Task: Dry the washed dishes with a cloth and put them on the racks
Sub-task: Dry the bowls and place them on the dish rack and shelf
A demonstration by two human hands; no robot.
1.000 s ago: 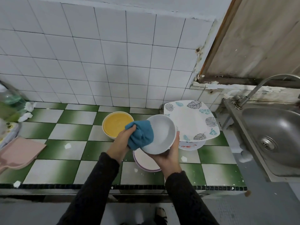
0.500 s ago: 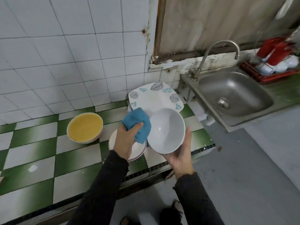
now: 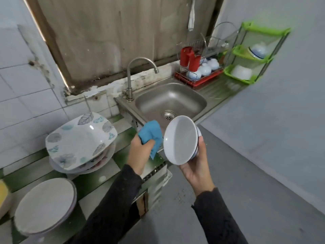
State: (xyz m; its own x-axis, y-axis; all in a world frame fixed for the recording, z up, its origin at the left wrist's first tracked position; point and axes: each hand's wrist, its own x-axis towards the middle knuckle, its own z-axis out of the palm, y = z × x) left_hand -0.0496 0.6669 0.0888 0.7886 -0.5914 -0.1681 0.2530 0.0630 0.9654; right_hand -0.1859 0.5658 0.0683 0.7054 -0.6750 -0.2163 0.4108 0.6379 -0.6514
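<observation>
White bowl [image 3: 180, 140] is being held tilted over the counter edge by the right hand [image 3: 195, 166], fingers curled under its base. Blue cloth [image 3: 151, 134] is being gripped, bunched, by the left hand [image 3: 140, 152], just beside the bowl rim; whether they touch cannot be told. The bowl is being judged wiped or nearly so, and it is not yet racked.

Left to dry on the tiled counter [image 3: 109, 175]:
- round plate stack [image 3: 45, 208]
- leaf-patterned square plate [image 3: 79, 138] topping another stack
- yellow bowl [image 3: 3, 194] at frame edge

The sink [image 3: 184, 97] and faucet [image 3: 133, 71] are lying between the bowl and the racks. Bowls and red cups are already being stored in the red wire rack [image 3: 202, 81], and bowls in the green tiered rack [image 3: 242, 80]. Free slots cannot be told.
</observation>
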